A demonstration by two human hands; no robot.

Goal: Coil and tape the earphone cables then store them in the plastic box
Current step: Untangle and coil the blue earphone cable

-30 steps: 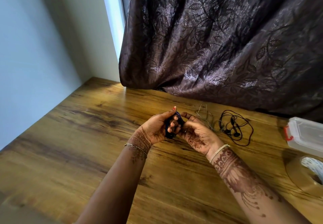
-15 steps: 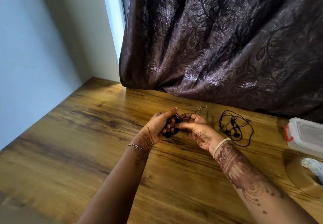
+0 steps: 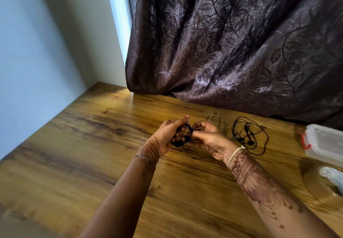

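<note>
Together, left hand (image 3: 166,136) and right hand (image 3: 212,137) pinch coil (image 3: 189,127).

Worn on the person's head, the single wide-angle view looks forward and down at close range: the left hand (image 3: 165,135) and right hand (image 3: 210,138) meet in a grip on the earphone cable (image 3: 189,127) at mid-frame, curtain (image 3: 232,42) beyond it, plastic box (image 3: 327,144) cut off far right of it.

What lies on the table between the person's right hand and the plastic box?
A loose black earphone cable lies uncoiled on the wooden table between the right hand and the plastic box. The head view shows it.
</note>
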